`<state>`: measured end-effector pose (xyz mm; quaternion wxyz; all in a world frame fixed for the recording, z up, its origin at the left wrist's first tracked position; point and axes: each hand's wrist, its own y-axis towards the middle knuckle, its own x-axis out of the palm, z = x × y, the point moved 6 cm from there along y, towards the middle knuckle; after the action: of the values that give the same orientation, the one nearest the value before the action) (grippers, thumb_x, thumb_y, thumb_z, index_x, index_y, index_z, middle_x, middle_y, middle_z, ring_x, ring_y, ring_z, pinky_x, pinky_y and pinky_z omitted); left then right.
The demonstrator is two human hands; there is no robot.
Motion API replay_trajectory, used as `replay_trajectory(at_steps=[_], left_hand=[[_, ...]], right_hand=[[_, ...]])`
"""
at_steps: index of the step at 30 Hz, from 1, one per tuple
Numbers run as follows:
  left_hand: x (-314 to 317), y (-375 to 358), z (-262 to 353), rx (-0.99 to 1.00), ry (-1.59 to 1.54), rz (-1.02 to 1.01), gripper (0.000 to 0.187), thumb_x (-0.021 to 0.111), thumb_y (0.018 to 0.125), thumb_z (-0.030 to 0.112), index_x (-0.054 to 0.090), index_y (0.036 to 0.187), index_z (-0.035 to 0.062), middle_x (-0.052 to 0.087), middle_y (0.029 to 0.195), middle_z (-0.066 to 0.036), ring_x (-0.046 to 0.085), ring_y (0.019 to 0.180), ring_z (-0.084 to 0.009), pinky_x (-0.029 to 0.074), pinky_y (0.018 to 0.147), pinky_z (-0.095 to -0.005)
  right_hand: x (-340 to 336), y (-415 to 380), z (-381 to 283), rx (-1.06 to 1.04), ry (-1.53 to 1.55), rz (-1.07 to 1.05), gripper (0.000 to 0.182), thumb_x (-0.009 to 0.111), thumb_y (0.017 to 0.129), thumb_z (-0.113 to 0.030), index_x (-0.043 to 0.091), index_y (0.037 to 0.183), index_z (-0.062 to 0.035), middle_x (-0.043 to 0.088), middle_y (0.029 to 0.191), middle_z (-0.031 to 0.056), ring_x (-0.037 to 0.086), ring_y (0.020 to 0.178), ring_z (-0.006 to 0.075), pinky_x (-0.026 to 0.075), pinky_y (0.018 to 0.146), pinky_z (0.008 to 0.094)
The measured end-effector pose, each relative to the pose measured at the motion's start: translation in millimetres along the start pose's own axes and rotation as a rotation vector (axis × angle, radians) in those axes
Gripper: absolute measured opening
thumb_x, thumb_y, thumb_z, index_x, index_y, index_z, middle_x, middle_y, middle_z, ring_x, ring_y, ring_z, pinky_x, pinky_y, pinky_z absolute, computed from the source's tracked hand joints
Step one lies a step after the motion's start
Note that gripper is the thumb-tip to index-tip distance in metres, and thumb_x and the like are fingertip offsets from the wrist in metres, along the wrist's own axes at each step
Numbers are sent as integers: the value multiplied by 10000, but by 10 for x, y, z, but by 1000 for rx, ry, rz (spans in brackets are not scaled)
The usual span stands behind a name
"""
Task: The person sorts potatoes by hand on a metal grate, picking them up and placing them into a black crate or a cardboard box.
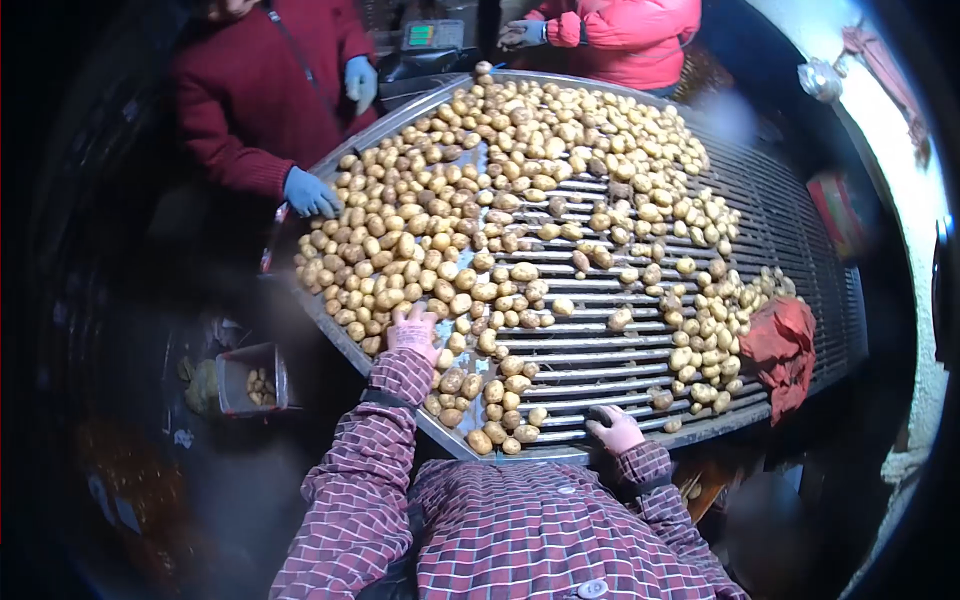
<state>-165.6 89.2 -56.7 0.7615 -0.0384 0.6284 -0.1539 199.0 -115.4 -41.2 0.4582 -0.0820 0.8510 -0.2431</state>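
Observation:
Many pale potatoes (410, 240) lie heaped on a slatted metal sorting table (600, 370). My left hand (413, 331), in a pinkish glove, rests on the near left of the heap. Its fingers are spread over the potatoes, and none is visibly gripped. Close to the table's front edge, my right hand (615, 430) reaches over the bars with its fingers apart and dark at the tips. No potato shows in it. A few potatoes lie to its right, and a small group lies to its left.
A red cloth or bag (780, 352) lies on the right edge beside potatoes. A white bin (254, 380) holding several potatoes stands low at left. One person's gloved hand (312, 193) touches the left edge. Another person in a pink jacket (640, 35) stands behind. A scale (433, 36) is at back.

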Motion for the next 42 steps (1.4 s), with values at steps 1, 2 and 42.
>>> replay_trajectory(at_steps=[1,2,42], left_hand=[[-34,3,-6,47,-37,-14,528,802,662,297,623,1143,172,476,1322,-64,435,1195,-331,425,990,-442],[3,-30,-42,144,-51,7,539,801,656,284,624,1148,154,504,1283,-81,447,1183,-340,412,1007,-431],[360,-946,-173,88,-266,424,559,684,709,82,548,1251,73,465,1350,-169,379,1308,-370,287,1106,-516]], right_hand=[[-32,-13,-50,3,21,11,463,644,845,-379,618,1202,-86,618,1168,168,578,1113,339,447,960,412],[-50,-4,-14,21,17,7,409,662,836,-331,644,1164,-88,639,1120,160,594,1088,335,467,932,405],[-647,103,59,12,107,292,604,574,888,-414,406,1422,-189,472,1380,174,494,1244,337,402,1046,417]])
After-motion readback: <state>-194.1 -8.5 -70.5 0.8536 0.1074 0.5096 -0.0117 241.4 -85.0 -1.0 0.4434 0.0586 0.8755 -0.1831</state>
